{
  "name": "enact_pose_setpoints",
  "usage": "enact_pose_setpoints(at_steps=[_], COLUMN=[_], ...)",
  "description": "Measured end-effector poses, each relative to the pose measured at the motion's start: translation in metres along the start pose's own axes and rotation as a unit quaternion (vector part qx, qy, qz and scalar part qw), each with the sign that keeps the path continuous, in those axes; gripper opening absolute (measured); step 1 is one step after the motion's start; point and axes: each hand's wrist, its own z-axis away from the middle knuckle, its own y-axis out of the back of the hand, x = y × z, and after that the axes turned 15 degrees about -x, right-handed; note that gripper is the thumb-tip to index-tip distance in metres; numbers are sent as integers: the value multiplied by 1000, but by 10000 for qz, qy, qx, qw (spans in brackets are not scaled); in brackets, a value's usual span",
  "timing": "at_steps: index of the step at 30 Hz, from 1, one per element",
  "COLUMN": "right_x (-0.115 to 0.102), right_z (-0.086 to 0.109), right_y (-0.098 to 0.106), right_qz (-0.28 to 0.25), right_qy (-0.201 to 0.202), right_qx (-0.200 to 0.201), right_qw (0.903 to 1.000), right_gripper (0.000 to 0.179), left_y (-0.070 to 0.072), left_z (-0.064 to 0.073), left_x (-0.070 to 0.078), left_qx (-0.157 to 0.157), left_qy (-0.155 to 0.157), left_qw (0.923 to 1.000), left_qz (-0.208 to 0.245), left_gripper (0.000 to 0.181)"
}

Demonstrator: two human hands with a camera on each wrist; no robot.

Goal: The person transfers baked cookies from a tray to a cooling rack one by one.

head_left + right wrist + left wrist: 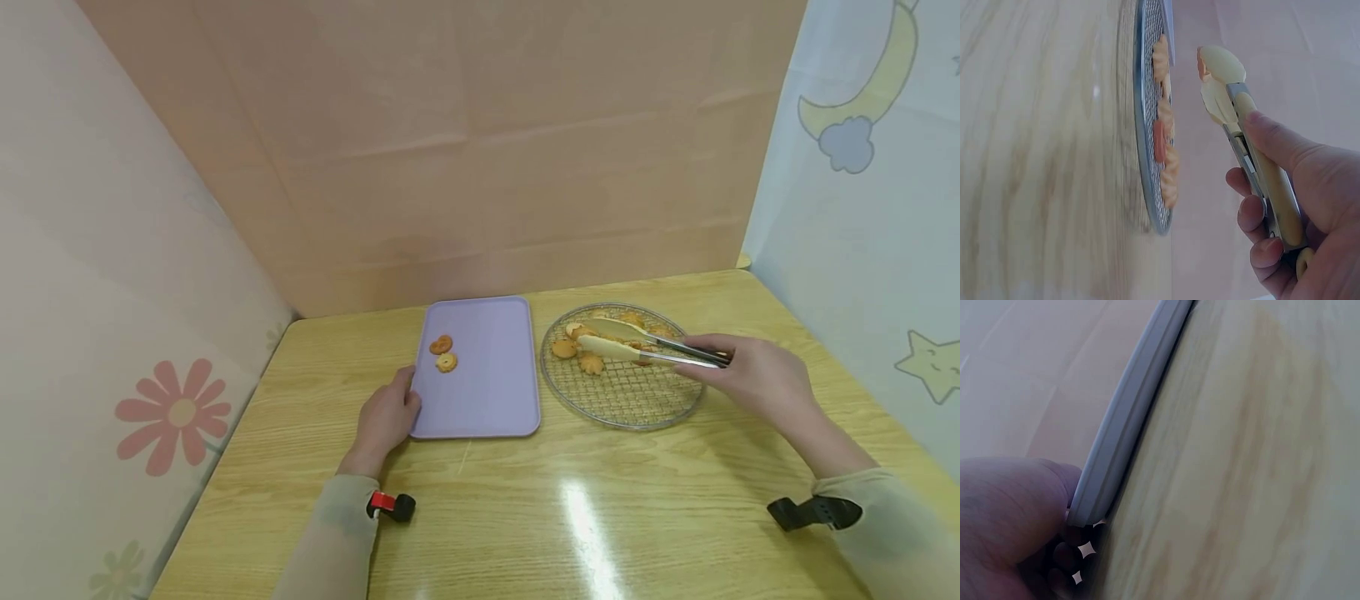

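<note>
My left hand (386, 417) grips the near left edge of a lavender tray (495, 392), thumb over the rim in the left wrist view. A pretzel-shaped cookie (441, 344) and a round pale cookie (446, 362) lie on the tray's left part. My right hand (761, 379) holds metal tongs with cream tips (611, 348) above a round wire mesh rack (630, 404). In the right wrist view a brownish cookie (1200, 62) shows at the end of the tongs, raised off the rack. Several more cookies (592, 363) lie on the mesh, partly hidden by the tongs.
The wooden table (480, 517) runs back to a tan cloth backdrop (450, 167). Patterned side panels (885, 250) stand left and right. The rack sits just right of the tray, a narrow gap between them. Straps with small devices (813, 512) are on both wrists.
</note>
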Motion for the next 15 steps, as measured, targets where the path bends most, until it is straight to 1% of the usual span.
enact_pose_setpoints(at_steps=[8, 15], right_x=[27, 49], right_z=[11, 18], right_y=[5, 12], right_qz=[27, 51], right_qy=[13, -33], right_qx=[16, -112], right_qw=[10000, 9999], right_gripper=[61, 60], left_y=[0, -2], left_z=[0, -1], left_x=[1, 0], left_qx=[-19, 7], left_qy=[7, 7], left_qw=[10000, 10000], left_qz=[51, 62], left_gripper=[55, 55])
